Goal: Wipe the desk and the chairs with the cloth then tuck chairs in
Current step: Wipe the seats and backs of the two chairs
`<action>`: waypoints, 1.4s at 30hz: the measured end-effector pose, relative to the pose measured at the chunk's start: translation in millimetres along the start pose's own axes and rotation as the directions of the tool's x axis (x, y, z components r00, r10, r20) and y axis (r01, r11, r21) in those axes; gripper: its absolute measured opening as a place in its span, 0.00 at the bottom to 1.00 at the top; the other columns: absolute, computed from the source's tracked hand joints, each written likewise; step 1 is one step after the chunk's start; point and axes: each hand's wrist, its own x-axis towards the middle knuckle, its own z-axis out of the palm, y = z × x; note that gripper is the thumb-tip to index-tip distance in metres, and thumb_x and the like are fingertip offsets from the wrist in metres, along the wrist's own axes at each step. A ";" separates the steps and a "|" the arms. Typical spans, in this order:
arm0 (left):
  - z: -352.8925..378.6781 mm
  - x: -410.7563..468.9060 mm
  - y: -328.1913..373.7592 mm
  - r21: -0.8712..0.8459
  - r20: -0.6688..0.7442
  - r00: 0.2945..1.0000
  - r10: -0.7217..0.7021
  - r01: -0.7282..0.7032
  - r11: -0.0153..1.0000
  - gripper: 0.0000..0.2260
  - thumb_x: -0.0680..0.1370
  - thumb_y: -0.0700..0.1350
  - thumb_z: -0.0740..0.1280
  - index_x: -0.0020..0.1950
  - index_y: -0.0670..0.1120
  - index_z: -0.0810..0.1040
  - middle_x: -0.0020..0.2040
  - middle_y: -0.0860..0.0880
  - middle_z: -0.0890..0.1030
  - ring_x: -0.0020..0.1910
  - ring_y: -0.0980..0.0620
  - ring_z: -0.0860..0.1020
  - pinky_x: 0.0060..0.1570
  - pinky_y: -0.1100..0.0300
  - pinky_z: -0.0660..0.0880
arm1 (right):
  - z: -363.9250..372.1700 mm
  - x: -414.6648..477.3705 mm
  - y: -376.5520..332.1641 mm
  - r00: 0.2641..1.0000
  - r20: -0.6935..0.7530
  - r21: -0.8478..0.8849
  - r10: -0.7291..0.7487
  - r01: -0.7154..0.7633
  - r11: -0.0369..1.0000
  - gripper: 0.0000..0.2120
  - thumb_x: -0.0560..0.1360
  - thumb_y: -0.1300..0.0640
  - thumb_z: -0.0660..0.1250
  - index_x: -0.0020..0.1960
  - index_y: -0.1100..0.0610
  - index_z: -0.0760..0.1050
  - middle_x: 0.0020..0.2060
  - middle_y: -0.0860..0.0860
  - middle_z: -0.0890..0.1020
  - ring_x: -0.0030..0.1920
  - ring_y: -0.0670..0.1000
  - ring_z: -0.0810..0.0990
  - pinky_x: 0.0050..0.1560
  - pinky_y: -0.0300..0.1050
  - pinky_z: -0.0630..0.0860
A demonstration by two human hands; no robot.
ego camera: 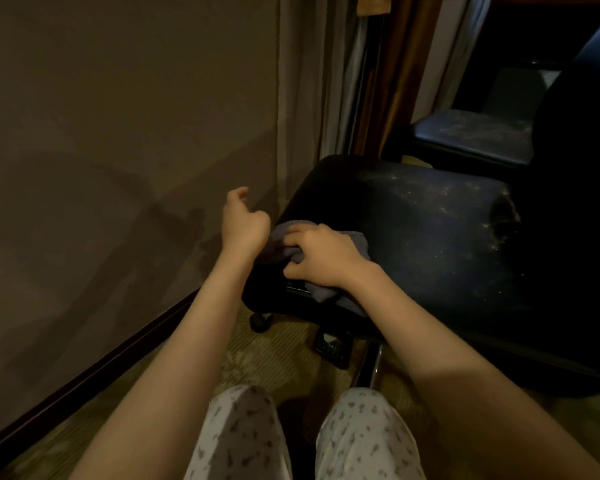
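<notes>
Cloth (359, 241), grey and bunched, lies on the near left corner of the dark chair seat (413, 237), with one end hanging over the front edge of the seat. Our right hand (321, 256) sits on top of it, fingers curled down into the folds and gripping them, the thumb tucked against the near side of the bundle. Our left hand (245, 225) is raised just beside the cloth's left edge, seen from the back. Its fingers curl away from us, and we cannot tell whether they pinch the cloth or hold nothing.

Pale dust specks are scattered over the chair seat, and there is a worn, frayed patch towards its right end. The chair back (575, 174) rises dark at the right. Under the seat we see a black wheel (260, 322) on the carpet (278, 362) and part of a shiny metal stem.

Behind this chair stands a second seat (471, 133), dark blue and dusty too, close to the first but apart from it. A curtain (303, 84) hangs to the left of both, next to a plain brown wall (118, 98) with a dark skirting board (84, 375) along its foot. At the bottom of the view are our knees in light patterned trousers (243, 438).
</notes>
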 end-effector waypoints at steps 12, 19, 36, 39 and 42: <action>61.5 -36.5 -30.5 0.231 0.127 0.970 0.210 -0.234 0.944 0.20 0.80 0.39 0.55 0.73 0.43 0.61 0.72 0.45 0.64 0.70 0.47 0.64 0.66 0.59 0.62 | -6.4 -7.1 48.2 0.896 -0.127 0.136 0.425 -0.409 0.902 0.18 0.72 0.54 0.67 0.62 0.51 0.74 0.57 0.55 0.78 0.58 0.58 0.75 0.54 0.50 0.76; 69.9 -29.6 -36.9 0.543 0.366 0.907 0.208 -0.389 0.744 0.22 0.82 0.49 0.52 0.76 0.45 0.57 0.77 0.46 0.56 0.76 0.48 0.50 0.74 0.53 0.47 | -29.2 -55.1 119.8 0.806 -0.109 0.161 0.582 -0.564 0.810 0.18 0.72 0.53 0.67 0.62 0.50 0.75 0.57 0.54 0.78 0.56 0.55 0.76 0.48 0.45 0.74; 135.8 -63.6 -14.5 0.645 0.539 0.814 0.215 -0.563 0.517 0.24 0.81 0.46 0.52 0.76 0.41 0.55 0.77 0.43 0.56 0.76 0.46 0.54 0.74 0.50 0.51 | -37.4 -99.2 140.1 0.689 -0.188 0.028 0.699 -0.708 0.706 0.21 0.71 0.51 0.67 0.64 0.47 0.74 0.61 0.55 0.76 0.59 0.59 0.75 0.55 0.48 0.74; 135.1 -58.7 -14.9 0.664 0.538 0.816 0.211 -0.564 0.491 0.24 0.81 0.46 0.53 0.76 0.41 0.56 0.76 0.44 0.57 0.75 0.47 0.55 0.73 0.51 0.52 | -28.6 -95.7 113.9 0.777 -0.149 0.025 0.611 -0.615 0.788 0.20 0.72 0.51 0.66 0.63 0.45 0.74 0.63 0.55 0.75 0.60 0.60 0.73 0.55 0.49 0.72; 134.1 -56.6 -14.9 0.661 0.561 0.804 0.195 -0.578 0.480 0.24 0.81 0.46 0.52 0.76 0.42 0.56 0.77 0.44 0.56 0.76 0.48 0.54 0.73 0.52 0.51 | -24.2 -106.5 99.5 0.799 -0.130 0.024 0.587 -0.589 0.808 0.21 0.73 0.51 0.66 0.66 0.46 0.72 0.65 0.53 0.72 0.62 0.59 0.70 0.57 0.49 0.71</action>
